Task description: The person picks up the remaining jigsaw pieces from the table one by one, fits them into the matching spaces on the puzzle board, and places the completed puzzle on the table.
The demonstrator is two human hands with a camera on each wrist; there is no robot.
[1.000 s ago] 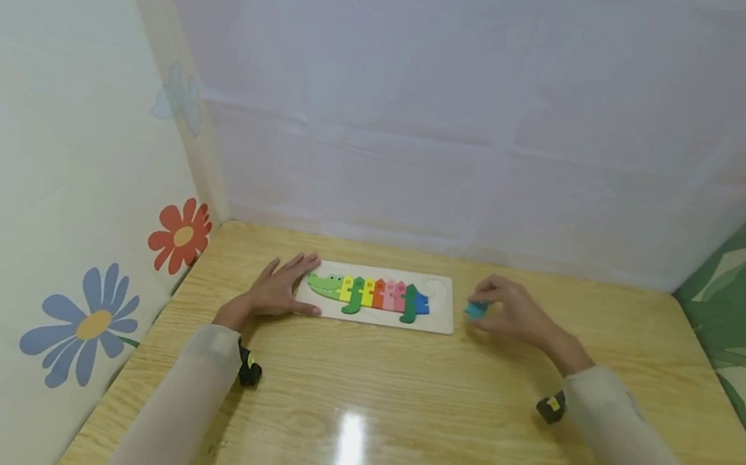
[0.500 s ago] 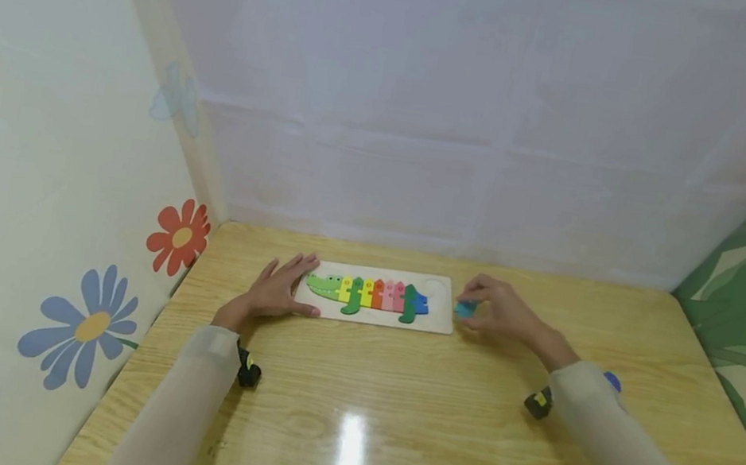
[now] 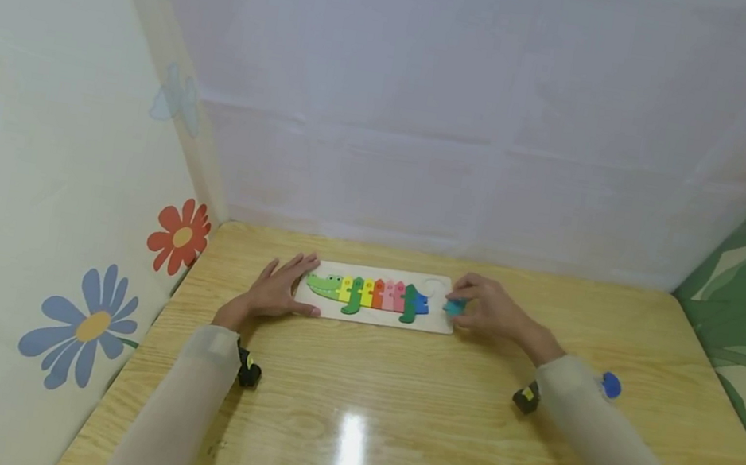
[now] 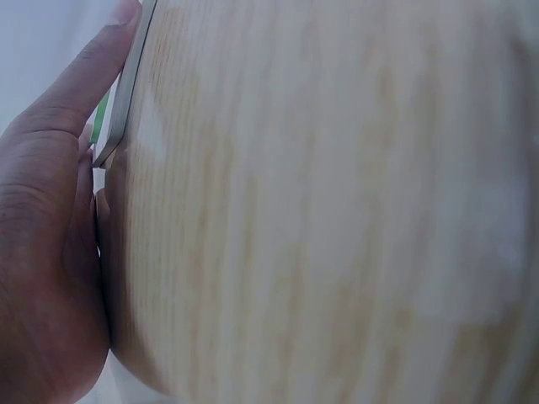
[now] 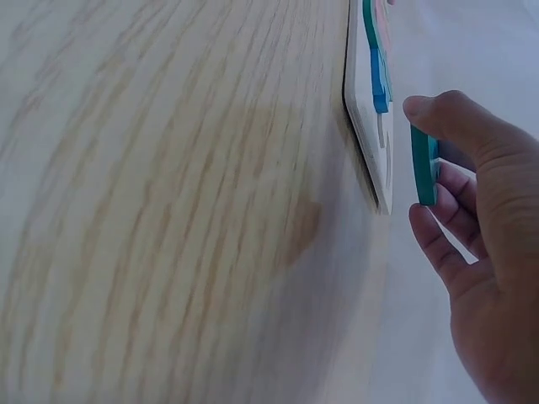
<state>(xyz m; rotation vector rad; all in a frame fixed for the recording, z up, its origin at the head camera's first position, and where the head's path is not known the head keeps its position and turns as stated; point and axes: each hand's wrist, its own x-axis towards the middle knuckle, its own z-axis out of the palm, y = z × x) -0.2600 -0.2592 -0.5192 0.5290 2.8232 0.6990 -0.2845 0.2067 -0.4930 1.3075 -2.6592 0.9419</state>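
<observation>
A wooden crocodile puzzle board (image 3: pixel 325 311) lies on the table with colourful pieces in a row. At its right end a blue piece (image 3: pixel 422 304) follows a dark green leg piece (image 3: pixel 410 304). My left hand (image 3: pixel 274 290) rests on the board's left end, thumb along the near edge, fingers spread toward the far edge. My right hand (image 3: pixel 494 307) pinches a teal puzzle piece (image 3: pixel 454 307) over the board's right end. In the right wrist view, the teal piece (image 5: pixel 424 167) stands on edge between thumb and fingers, apart from the board.
Beside the right sleeve lies a dark blue rounded piece (image 3: pixel 611 385) on the wooden table (image 3: pixel 430 434). A white cloth (image 3: pixel 377 105) rises behind the table. Flower-printed cloth (image 3: pixel 92 323) hangs at the left side.
The right hand has moved left with the teal piece, from beside the board to over its right end. The dark blue piece has come into view by the sleeve. The left hand stays still.
</observation>
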